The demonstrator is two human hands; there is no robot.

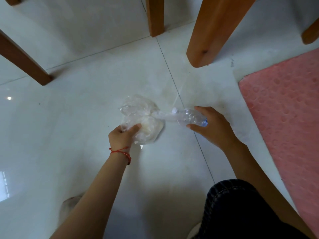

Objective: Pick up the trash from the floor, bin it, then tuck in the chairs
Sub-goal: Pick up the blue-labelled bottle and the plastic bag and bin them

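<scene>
A crumpled clear plastic bag (141, 116) with something whitish inside lies low over the white tiled floor (69, 118). My left hand (123, 136), with a red thread at its wrist, is closed on the bag's near edge. A crushed clear plastic bottle (184, 117) with a white cap and a blue label points its cap at the bag. My right hand (212, 126) grips the bottle's base end, thumb on the near side. The bottle's neck touches or overlaps the bag.
Wooden chair or table legs stand at the far side: one at the left (22, 61), one at the centre (155, 16), a thick one at the right (212, 31). A pink dotted mat (284, 107) covers the floor on the right. My knee in dark jeans (241, 209) is bottom right.
</scene>
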